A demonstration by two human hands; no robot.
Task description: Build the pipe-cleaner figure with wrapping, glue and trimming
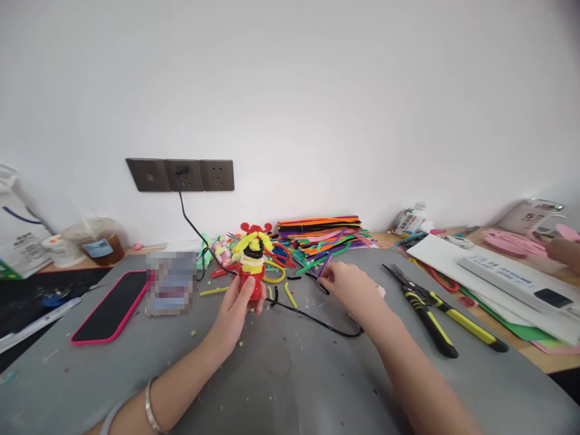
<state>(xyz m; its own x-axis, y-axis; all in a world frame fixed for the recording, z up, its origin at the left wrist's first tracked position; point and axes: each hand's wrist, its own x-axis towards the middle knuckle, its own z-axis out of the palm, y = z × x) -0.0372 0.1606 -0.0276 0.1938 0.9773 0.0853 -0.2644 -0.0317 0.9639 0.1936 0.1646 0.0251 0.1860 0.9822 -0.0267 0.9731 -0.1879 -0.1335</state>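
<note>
A small figure made of pipe cleaners, with a red body, yellow and black upper part and red curls on top, stands upright in my left hand. My fingers and thumb wrap round its red lower part. To the right, my right hand is low over the mat, fingertips pinched together beside a short black pipe cleaner piece and the end of a purple pipe cleaner. What lies between those fingertips is hidden. Cut yellow pieces lie between the hands.
Behind are a bundle of coloured pipe cleaners and a black cable running across the mat. Yellow-black pliers-like cutters and stacked white boards lie right. A pink-cased phone lies left. Another person's hand shows far right.
</note>
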